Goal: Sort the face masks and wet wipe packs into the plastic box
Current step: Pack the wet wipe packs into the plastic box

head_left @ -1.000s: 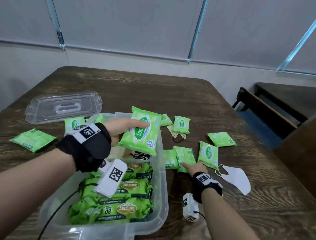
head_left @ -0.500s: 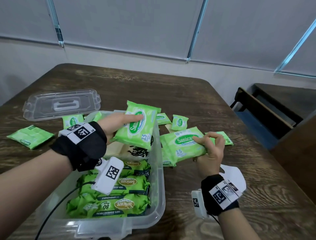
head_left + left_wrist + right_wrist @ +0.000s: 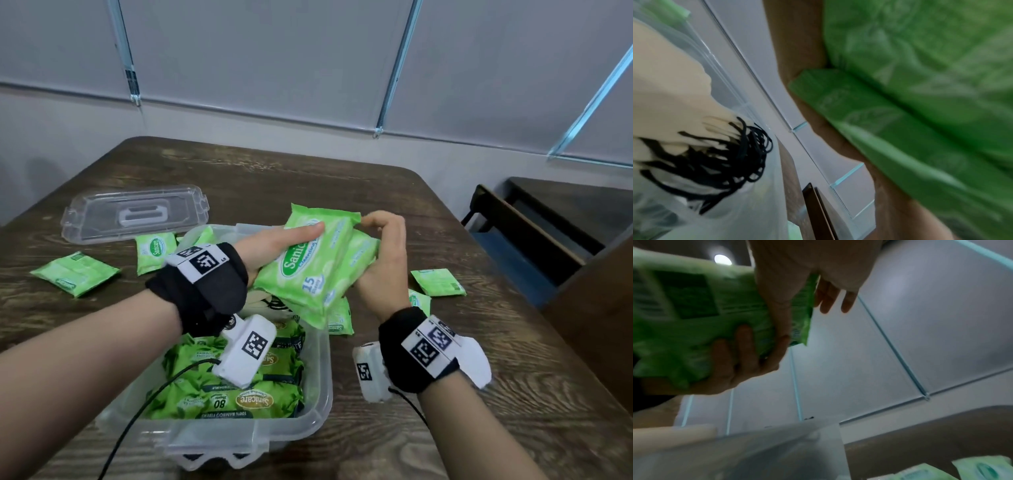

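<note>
Two light-green wet wipe packs, an upper pack and a lower pack stacked beneath it, are held in the air above the far right corner of the plastic box. The upper pack is gripped by the left hand, fingers laid over its face and thumb under it. The lower pack is grasped at the stack's 3 o'clock edge by the right hand, fingers curled round it. Inside the box, dark-green wipe packs are packed at the 6 o'clock end, and cream face masks with black ear loops lie towards 12 o'clock. The clear lid is seen at 10 o'clock of the box on the wooden table. Loose small packs lie at 9 o'clock and a flat green sachet at 3 o'clock.
</note>
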The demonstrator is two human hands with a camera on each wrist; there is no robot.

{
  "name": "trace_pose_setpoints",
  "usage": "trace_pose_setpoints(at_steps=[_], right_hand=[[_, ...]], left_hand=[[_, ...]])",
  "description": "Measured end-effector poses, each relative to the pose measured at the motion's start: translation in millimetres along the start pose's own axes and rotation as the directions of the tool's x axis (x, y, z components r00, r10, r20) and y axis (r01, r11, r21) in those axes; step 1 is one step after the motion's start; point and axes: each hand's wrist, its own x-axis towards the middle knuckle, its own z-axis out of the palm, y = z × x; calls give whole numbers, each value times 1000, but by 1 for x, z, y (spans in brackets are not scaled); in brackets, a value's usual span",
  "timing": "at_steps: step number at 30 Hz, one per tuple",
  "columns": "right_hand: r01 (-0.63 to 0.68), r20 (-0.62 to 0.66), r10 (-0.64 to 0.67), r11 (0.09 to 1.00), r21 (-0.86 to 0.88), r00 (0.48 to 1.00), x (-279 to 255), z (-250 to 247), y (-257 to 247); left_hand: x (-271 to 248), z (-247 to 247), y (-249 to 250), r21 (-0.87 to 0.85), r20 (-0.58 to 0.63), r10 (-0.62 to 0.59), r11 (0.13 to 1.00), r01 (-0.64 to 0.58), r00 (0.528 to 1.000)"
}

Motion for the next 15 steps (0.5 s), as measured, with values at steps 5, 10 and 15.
trace_pose_setpoints(at_steps=[5,10,15], right_hand=[[-563,194,576,817,-124,794,-12,10,65],[-46,606,708,663,-747,363,-49,47,133],[16,606,754,623,-782,253,-56,64,151]], left_hand=[[9,-18,-8,-116,-156,31,992,-50,987],[20,-50,-18,-340,-60,63,937,-80,996],[28,-65,-27,-382,-9,19,924,-21,1000]])
